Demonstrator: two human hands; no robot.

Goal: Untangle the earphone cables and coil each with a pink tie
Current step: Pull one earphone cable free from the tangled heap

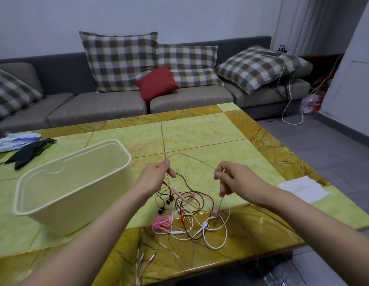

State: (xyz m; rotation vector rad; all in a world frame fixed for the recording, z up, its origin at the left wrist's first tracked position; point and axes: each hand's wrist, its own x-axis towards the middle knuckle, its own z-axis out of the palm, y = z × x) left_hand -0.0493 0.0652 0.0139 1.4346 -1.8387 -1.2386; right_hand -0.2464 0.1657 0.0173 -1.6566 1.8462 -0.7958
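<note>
Currently the left hand (pixel 156 176) and the right hand (pixel 233 180) each pinch the thin reddish-brown earphone cable (pixel 187 155) between thumb and fingers (pixel 166 162), so it makes a raised arch between them. The rest of it hangs down at 6 o'clock into a tangle with the white earphone cable (pixel 177 232) on the yellow-green marble-patterned bench (pixel 200 133). I judge that pulling the hands apart may tighten the crossings instead of opening them, because brown and white loops lie over each other. The pile sits close to the near bench edge, so a strong pull could drag it off. The soft pink tie (pixel 162 222), at 8 o'clock of the pile, may get caught in a loop. The cream plastic box (pixel 76 182) stands at 9 o'clock.
</note>
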